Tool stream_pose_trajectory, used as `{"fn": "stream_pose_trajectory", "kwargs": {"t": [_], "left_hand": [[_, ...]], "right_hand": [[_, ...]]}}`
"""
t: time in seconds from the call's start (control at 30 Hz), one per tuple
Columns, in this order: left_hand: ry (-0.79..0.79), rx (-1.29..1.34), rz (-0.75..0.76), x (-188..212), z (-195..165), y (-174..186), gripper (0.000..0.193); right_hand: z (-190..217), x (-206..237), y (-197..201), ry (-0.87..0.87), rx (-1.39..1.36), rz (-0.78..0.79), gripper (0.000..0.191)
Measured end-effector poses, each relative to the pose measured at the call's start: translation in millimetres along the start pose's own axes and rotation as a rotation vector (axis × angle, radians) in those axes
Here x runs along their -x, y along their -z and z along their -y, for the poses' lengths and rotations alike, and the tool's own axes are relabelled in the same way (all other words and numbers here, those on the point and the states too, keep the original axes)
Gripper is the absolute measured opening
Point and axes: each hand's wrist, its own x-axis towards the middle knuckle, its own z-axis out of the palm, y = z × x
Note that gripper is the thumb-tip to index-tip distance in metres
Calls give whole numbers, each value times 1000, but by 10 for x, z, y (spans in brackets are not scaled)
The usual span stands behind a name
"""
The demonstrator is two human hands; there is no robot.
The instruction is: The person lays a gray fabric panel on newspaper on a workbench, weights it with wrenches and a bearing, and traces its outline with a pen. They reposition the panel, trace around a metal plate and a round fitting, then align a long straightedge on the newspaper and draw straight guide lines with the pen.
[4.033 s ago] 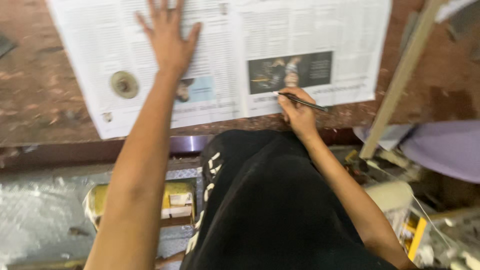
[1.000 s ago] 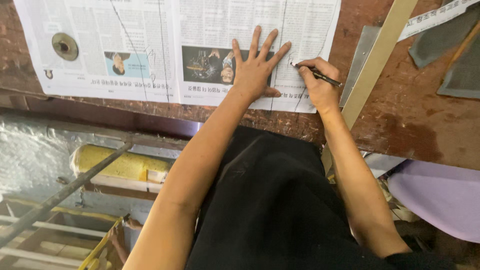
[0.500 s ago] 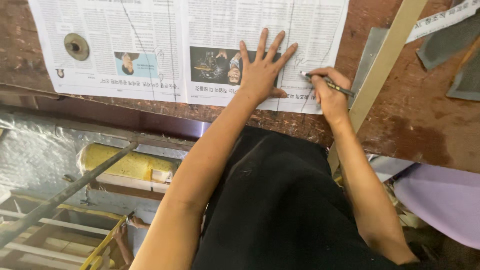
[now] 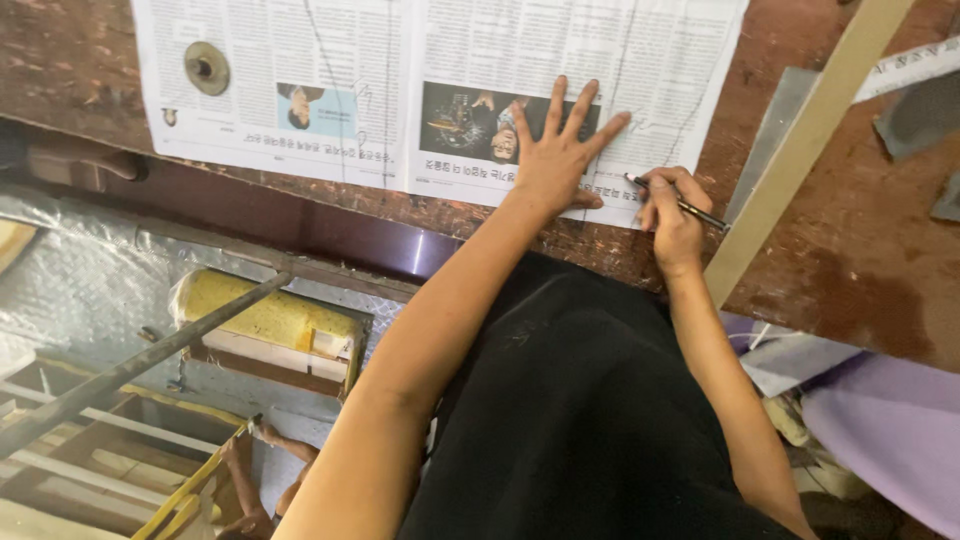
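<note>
- the left hand [image 4: 553, 160] is lying flat with fingers fully spread, gripping nothing, pressing down on the newspaper [image 4: 420, 90] near its lower edge.
- the right hand [image 4: 672, 212] is sitting just beside it at three o'clock, curled closed around a pen [image 4: 680, 203], whose tip is touching the paper's lower right corner.
- the newspaper is lying spread across the brown workbench [image 4: 850, 260], its lower edge running close to the bench's near edge, leaving only a thin strip of bare wood there.
- a long wooden strip [image 4: 810, 150] is leaning across the bench at three o'clock of the right hand, just beside the pen's back end, narrowing the room on that side.
- a round metal disc [image 4: 207, 68] is resting on the paper's far left, at nine o'clock, well apart from both hands.
- bare wood is opening out beyond the strip toward four o'clock.
- below the bench edge, at seven o'clock, a yellow roll [image 4: 270, 315] and a dark rod [image 4: 140, 360] are lying.
</note>
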Motion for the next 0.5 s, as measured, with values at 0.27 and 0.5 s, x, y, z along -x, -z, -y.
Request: {"fn": "stream_pose_trajectory", "kwargs": {"t": [0.27,0.5], "left_hand": [[-19,11,-54,48,-3,10,134],[8,33,29,-4,-99,92,133]], "right_hand": [[0,60,-33,7,17,39,55],[306,-108,123,50,-69,-50,45]]}}
